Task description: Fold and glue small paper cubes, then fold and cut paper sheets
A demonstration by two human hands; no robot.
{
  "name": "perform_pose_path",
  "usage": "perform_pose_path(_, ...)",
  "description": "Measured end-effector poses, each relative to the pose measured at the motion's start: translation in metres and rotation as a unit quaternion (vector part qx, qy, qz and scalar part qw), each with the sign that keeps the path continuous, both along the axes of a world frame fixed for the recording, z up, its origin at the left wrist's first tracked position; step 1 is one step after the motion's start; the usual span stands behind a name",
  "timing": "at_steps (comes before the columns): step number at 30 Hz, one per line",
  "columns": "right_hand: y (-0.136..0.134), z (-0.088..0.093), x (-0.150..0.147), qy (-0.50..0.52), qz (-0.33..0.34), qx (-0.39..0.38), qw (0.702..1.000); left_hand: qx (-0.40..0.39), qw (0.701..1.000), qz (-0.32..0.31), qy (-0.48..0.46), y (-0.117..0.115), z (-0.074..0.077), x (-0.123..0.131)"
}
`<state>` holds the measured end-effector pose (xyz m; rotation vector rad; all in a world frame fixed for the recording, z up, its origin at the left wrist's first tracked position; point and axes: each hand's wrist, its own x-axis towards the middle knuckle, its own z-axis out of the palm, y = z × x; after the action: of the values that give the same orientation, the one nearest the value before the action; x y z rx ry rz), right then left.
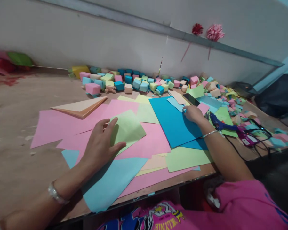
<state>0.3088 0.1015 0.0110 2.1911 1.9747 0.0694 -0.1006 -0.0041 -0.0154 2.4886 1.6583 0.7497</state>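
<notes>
My left hand [101,144] lies flat with fingers spread on a light green folded paper square [128,129], which rests on pink sheets [62,123]. My right hand [193,114] reaches across a large blue sheet [174,123]; its fingers are curled at the edge of a small light blue paper piece [175,103], and what they pinch is hard to make out. A bangle circles the right wrist. A watch sits on the left wrist.
Several coloured paper cubes [134,83] line the back of the wooden table [12,159]. A peach folded sheet [83,107] lies at the left. A blue-handled glue gun [220,125] with black cords, a phone [190,99] and paper scraps lie at the right.
</notes>
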Motion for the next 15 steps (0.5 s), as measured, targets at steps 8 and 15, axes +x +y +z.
perform_pose_path(8,0.001,0.011,0.006,-0.016,-0.060,0.000,0.998,0.046,0.997,-0.012,-0.063,0.003,-0.003,-0.001)
perform_pose_path(15,-0.026,0.052,0.018,-0.065,-0.083,0.021,0.994,0.036,0.996,-0.009,-0.086,0.002,0.000,-0.002)
